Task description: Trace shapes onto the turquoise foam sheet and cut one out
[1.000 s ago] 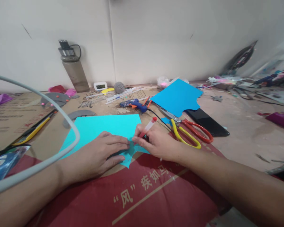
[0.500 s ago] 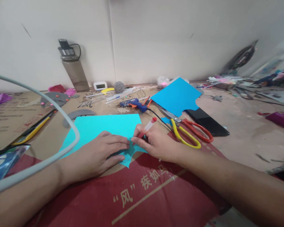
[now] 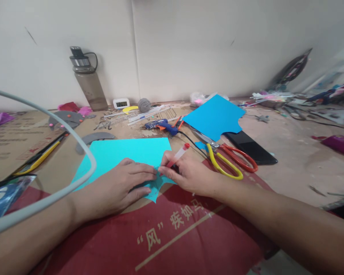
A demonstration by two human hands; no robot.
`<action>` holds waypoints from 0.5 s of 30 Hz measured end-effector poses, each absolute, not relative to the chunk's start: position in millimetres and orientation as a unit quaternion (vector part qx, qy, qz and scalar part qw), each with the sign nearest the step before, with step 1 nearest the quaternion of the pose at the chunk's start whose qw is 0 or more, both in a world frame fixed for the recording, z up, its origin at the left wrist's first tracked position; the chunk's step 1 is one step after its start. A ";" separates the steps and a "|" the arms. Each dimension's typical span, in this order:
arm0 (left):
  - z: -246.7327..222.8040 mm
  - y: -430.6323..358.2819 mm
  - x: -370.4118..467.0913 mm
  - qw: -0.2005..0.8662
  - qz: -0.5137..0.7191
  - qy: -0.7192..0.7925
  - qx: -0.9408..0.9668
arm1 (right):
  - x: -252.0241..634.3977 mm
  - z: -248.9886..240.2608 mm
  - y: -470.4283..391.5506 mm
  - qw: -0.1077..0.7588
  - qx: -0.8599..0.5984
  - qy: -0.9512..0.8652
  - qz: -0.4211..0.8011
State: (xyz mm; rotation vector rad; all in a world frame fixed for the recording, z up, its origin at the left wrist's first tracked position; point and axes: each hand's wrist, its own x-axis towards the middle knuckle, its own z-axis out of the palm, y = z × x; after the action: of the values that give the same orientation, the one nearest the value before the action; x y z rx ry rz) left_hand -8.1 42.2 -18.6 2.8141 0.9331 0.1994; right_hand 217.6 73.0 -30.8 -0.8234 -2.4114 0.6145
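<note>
A turquoise sheet of card (image 3: pixel 132 151) lies on the red printed cardboard, its lower right edge cut into curves and points. My left hand (image 3: pixel 126 183) rests on it with fingers stretched out and pressed down. Pinched in my right hand (image 3: pixel 186 172) is a pen (image 3: pixel 177 156) with a clear barrel and red ends, tilted up to the right. Its tip is hidden by my fingers, close to my left fingertips. Right of that hand lie scissors (image 3: pixel 226 160) with one yellow and one red handle, their blades partly beneath a blue card sheet (image 3: pixel 215 114).
A black phone (image 3: pixel 250 149) sits beside the scissors. Behind the turquoise sheet are a blue glue gun (image 3: pixel 160 125), a grey yarn ball (image 3: pixel 144 105), a small clock (image 3: pixel 121 103) and a bottle (image 3: pixel 91 88). A yellow cutter (image 3: pixel 46 156) lies left. A pale curved tube (image 3: pixel 83 152) crosses the left foreground.
</note>
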 end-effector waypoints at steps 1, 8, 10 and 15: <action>-18.6 42.2 -8.1 0.086 0.067 0.313 0.944 | 217.5 -30.6 72.9 0.257 -0.304 -0.889 0.226; -18.6 42.6 -8.5 0.086 0.067 0.310 0.944 | 217.2 -28.4 69.9 0.250 -0.306 -0.887 0.241; -18.9 42.8 -8.7 0.084 0.068 0.309 0.945 | 217.1 -28.1 69.1 0.249 -0.305 -0.887 0.241; -19.4 43.5 -9.1 0.084 0.068 0.303 0.947 | 216.9 -28.7 69.1 0.254 -0.298 -0.891 0.229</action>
State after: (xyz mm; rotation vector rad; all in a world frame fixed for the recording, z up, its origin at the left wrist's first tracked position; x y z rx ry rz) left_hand -9.1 43.5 -19.4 2.8249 0.9047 0.2042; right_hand 216.9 69.1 -28.7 -0.8089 -2.4226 0.6223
